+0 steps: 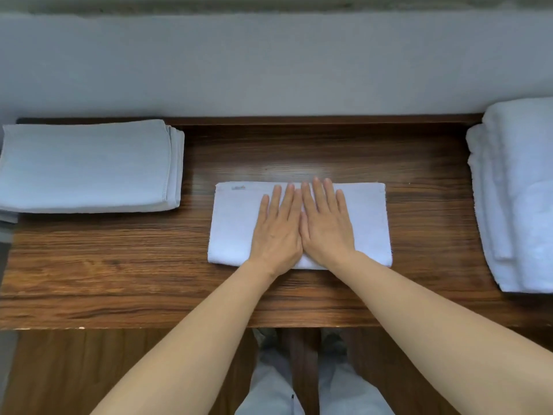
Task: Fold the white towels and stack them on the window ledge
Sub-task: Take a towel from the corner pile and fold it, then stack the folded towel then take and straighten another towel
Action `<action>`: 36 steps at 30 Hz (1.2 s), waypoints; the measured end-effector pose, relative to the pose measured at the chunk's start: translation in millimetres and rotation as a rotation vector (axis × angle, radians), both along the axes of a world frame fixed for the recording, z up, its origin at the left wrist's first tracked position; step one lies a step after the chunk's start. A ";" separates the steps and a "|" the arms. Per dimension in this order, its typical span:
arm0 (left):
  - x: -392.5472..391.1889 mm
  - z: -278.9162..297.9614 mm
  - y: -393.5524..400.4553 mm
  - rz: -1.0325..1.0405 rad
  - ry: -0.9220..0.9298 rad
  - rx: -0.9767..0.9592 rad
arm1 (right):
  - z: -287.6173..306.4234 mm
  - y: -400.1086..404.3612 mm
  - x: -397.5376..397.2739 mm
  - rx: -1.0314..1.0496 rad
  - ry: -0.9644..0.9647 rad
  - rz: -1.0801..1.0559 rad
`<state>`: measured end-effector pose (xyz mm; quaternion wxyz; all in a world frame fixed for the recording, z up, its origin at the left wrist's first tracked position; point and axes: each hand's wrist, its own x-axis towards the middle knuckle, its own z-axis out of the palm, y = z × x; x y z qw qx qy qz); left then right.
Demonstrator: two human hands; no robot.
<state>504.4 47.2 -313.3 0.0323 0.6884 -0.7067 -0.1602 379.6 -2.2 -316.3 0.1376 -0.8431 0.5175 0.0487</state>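
Note:
A small white towel, folded into a rectangle, lies flat in the middle of the wooden ledge. My left hand and my right hand rest side by side on its centre, palms down, fingers straight and pressing the cloth. A neat stack of folded towels sits at the left end of the ledge. A taller pile of thick white towels sits at the right end, partly cut off by the frame.
A pale wall rises directly behind the ledge. The ledge's front edge runs below my forearms, with wooden floor and my legs beneath. Bare wood shows between the middle towel and both side piles.

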 end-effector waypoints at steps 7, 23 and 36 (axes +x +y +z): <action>54.3 -14.5 17.6 0.062 -0.157 0.028 | -4.3 -10.9 -55.8 -0.058 0.147 -0.055; 101.1 50.5 12.0 0.803 0.352 0.196 | 53.0 -7.3 -60.3 0.224 -0.148 -0.957; 122.0 47.9 -6.2 1.077 0.868 0.394 | 59.2 -29.5 -81.4 0.560 -0.569 -1.168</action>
